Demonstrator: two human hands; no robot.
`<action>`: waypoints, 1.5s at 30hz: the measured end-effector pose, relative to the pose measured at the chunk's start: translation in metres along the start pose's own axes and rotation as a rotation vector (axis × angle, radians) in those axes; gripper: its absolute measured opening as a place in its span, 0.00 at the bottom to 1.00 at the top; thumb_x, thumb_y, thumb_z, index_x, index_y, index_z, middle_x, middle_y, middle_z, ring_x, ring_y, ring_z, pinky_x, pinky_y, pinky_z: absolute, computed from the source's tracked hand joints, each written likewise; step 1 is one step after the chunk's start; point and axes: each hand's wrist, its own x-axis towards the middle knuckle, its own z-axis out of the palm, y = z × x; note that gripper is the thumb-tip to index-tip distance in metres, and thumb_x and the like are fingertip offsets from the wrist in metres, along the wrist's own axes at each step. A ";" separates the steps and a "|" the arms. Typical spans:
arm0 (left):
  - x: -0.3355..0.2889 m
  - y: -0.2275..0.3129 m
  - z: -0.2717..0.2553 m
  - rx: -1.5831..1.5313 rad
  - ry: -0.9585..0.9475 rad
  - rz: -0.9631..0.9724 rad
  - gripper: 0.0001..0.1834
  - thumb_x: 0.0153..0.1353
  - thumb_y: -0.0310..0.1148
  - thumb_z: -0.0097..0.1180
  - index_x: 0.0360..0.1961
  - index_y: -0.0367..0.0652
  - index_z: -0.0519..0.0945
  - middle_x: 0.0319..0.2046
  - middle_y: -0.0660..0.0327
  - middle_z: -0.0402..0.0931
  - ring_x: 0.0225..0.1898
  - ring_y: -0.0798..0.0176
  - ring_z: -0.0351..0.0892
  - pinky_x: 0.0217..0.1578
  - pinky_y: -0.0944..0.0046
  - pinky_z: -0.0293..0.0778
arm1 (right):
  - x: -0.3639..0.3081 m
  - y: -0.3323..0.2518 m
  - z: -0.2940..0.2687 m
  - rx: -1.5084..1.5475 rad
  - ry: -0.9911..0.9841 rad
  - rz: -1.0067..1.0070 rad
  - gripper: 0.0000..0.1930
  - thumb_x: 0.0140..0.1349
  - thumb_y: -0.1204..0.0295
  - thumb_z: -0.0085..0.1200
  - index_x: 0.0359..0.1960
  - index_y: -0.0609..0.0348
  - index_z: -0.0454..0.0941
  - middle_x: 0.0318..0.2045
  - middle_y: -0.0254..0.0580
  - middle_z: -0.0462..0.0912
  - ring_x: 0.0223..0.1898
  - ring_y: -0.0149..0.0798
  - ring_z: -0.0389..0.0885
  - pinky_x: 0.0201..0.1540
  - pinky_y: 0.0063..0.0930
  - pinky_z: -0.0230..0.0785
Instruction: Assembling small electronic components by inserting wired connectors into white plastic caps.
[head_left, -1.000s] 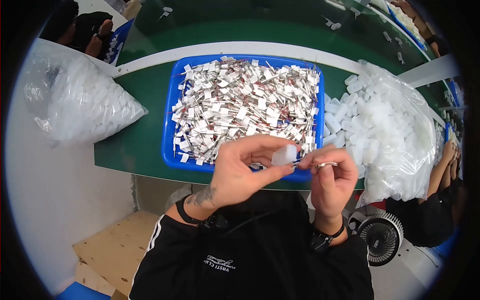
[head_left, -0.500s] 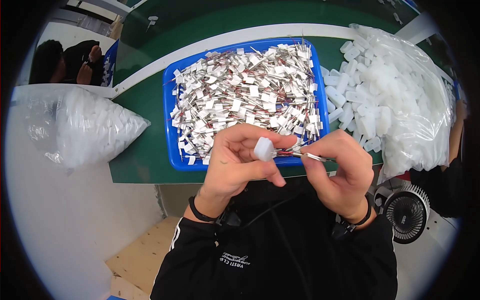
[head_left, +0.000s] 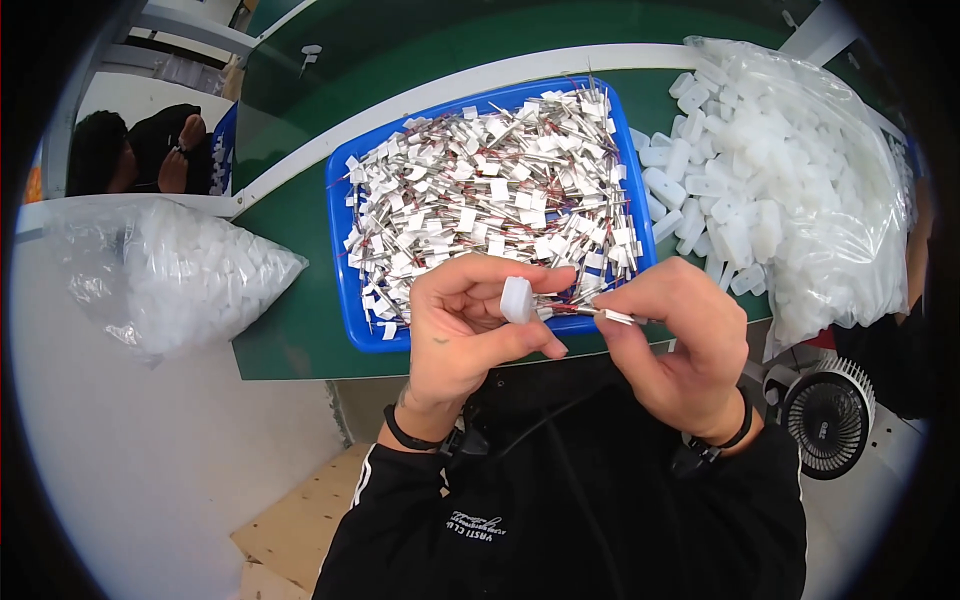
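Observation:
Between the thumb and fingers of my left hand (head_left: 465,325) is a small white translucent plastic cap (head_left: 517,299), rounded like a little case. Thin red and dark wires run from its right side toward my right hand (head_left: 680,345). Thumb and index finger of that hand pinch a thin wired piece with a white paper label (head_left: 616,317). Both hands hover over the near edge of a blue tray (head_left: 352,310), heaped with many similar labelled, wired metal pieces (head_left: 490,190). Whether the wires are fixed inside the cap is hidden.
To the right, a clear plastic bag (head_left: 840,190) spills white plastic caps (head_left: 668,187) onto the green tabletop (head_left: 290,345). Another filled bag (head_left: 190,270) lies at the left. A small fan (head_left: 825,420) stands at the lower right. Beyond the rail at upper left, another person (head_left: 150,150) sits.
The cap has turned slightly in my left fingers, its broad side now facing more sideways. My right pinch has shifted a little, showing the label more. The view has tilted slightly.

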 end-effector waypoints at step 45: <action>-0.002 -0.007 -0.010 0.006 0.028 0.104 0.20 0.65 0.26 0.50 0.55 0.26 0.69 0.42 0.44 0.77 0.34 0.62 0.80 0.37 0.56 0.83 | -0.008 0.007 0.001 0.037 0.043 0.082 0.08 0.46 0.85 0.61 0.29 0.65 0.80 0.25 0.42 0.82 0.25 0.38 0.78 0.28 0.25 0.68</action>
